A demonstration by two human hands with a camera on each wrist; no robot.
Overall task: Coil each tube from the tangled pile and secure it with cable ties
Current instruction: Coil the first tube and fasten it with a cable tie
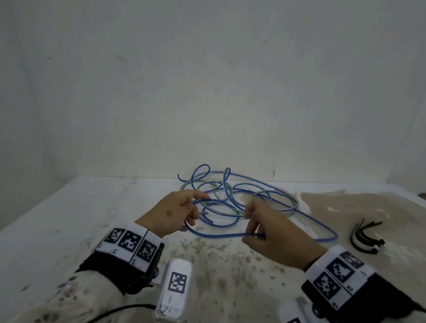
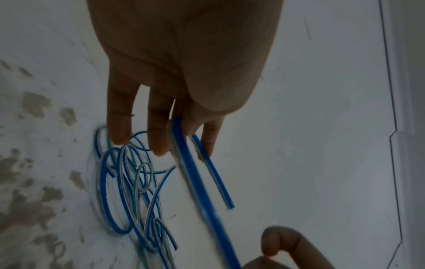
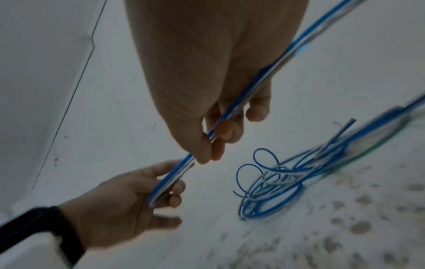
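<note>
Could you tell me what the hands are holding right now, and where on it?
Both hold one blue tube: the left hand near its cut end, the right hand pinching it further along.

2 hands: left hand, right hand. 1 tangled pile of blue tubes w/ a green one mixed in; exact tube count unclear. Cable ties: 1 bundle, approx 5.
</note>
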